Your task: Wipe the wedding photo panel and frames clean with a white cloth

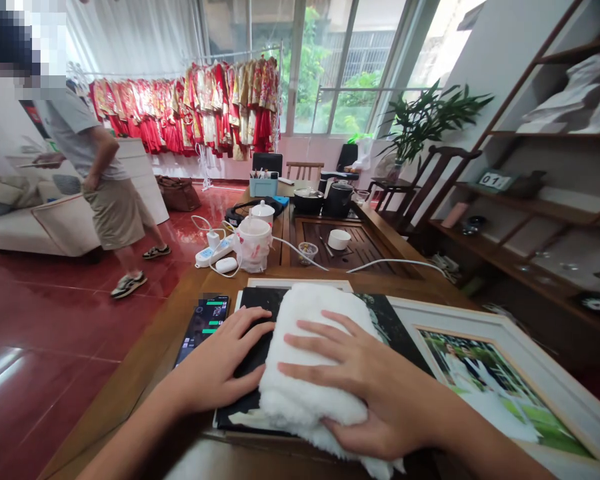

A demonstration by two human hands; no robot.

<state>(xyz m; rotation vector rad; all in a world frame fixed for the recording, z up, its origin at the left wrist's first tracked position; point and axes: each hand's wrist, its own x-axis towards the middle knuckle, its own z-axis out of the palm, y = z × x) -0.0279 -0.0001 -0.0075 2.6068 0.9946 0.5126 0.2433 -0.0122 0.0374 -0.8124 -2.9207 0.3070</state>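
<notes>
A folded white fluffy cloth (pixel 315 393) lies on a dark flat panel (pixel 260 300), which rests on the wooden table. My right hand (pixel 365 373) grips the cloth from above, its fingers spread over the top and the thumb along the near edge. To the left, my left hand (pixel 230 367) lies open on the panel, fingers apart, beside the cloth. Just beyond that wrist is a phone (pixel 215 313) with a lit chat screen. A white-framed wedding photo (pixel 485 380) lies to the right, partly behind my right forearm. The cloth hides the panel's middle.
Farther along the table (pixel 205 287) are a power strip (pixel 214 252), a lidded cup (pixel 254 240), a tea tray (pixel 320 243) and dark pots (pixel 337 199). A white cable crosses there. A person (pixel 105 173) stands at left. Shelves (pixel 545 207) line the right side.
</notes>
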